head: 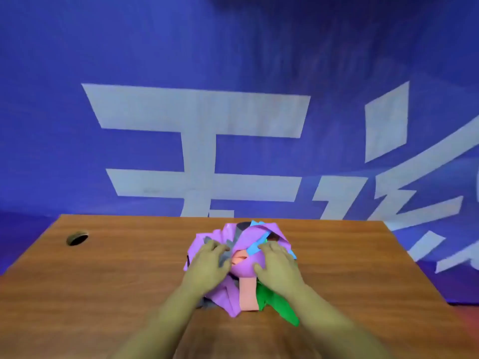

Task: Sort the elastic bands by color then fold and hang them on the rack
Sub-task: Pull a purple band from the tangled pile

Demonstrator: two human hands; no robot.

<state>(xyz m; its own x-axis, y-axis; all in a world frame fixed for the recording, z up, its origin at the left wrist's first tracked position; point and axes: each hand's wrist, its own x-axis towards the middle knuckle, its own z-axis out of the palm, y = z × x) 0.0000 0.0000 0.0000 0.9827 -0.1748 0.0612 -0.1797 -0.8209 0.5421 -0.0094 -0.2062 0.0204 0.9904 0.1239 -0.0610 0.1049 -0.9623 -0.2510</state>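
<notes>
A tangled pile of elastic bands lies in the middle of the wooden table. Purple bands dominate; an orange band hangs toward me, a green one sticks out at the near right, and blue strips and grey pieces show on top. My left hand rests on the pile's left side with fingers spread over purple and grey bands. My right hand lies on the right side, fingers over purple and blue bands. No rack is in view.
A round cable hole sits in the table near its far left corner. Behind the table hangs a blue backdrop with large white characters. The table's right edge runs diagonally.
</notes>
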